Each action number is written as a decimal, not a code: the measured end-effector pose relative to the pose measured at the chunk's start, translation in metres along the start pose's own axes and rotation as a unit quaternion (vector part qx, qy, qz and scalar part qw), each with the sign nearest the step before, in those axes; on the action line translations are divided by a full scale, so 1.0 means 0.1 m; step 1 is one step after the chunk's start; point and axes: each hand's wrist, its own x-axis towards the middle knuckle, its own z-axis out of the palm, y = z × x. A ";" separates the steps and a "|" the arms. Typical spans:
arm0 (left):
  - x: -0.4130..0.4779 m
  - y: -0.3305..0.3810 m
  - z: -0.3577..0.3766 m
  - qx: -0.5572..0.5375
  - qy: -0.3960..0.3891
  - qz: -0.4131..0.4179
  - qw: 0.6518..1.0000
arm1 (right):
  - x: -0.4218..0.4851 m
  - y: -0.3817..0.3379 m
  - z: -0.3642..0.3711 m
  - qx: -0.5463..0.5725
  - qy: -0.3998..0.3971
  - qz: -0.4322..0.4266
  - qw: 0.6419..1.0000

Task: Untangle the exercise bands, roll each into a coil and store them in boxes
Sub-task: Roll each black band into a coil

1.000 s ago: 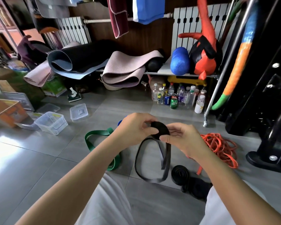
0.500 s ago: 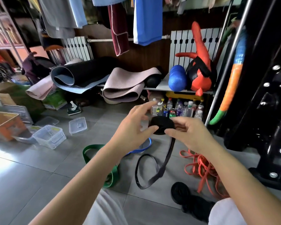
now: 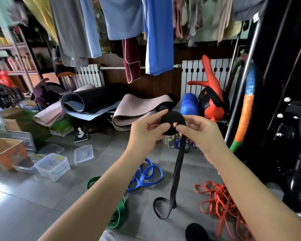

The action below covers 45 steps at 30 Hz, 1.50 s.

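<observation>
A black exercise band (image 3: 176, 171) is partly rolled into a coil (image 3: 170, 119) held up at chest height. My left hand (image 3: 146, 132) grips the coil's left side with thumb and fingers. My right hand (image 3: 201, 132) pinches its right side. The unrolled tail hangs down to a loop just above the floor. On the tiles lie a blue band (image 3: 146, 176), a green band (image 3: 119, 216) partly hidden by my left arm, and a tangled orange band (image 3: 221, 200). A rolled black coil (image 3: 195, 231) sits at the bottom edge. Clear plastic boxes (image 3: 53, 166) stand at the left.
A loose clear lid (image 3: 83, 153) and an orange bin (image 3: 6, 152) lie on the left floor. Rolled mats (image 3: 94, 103), a blue roller (image 3: 189, 106) and a red-black toy fill the back. Bottles stand behind my hands. A black machine frame (image 3: 285, 119) blocks the right.
Both hands have lifted the coil higher and wound more band onto it. The hanging tail is shorter and has risen off the floor. The view has tilted upward.
</observation>
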 end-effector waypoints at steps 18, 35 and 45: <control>0.75 0.43 -0.21 0.358 -0.074 0.128 0.922 | 0.89 -0.64 0.01 -0.316 -0.114 -0.025 0.942; 0.90 0.68 0.02 -0.014 0.051 0.025 0.998 | 1.06 -0.84 -0.05 -0.105 -0.034 0.019 0.994; 0.32 -0.14 0.10 -0.099 0.035 -0.078 0.991 | 0.24 0.11 0.15 0.007 0.109 0.018 0.994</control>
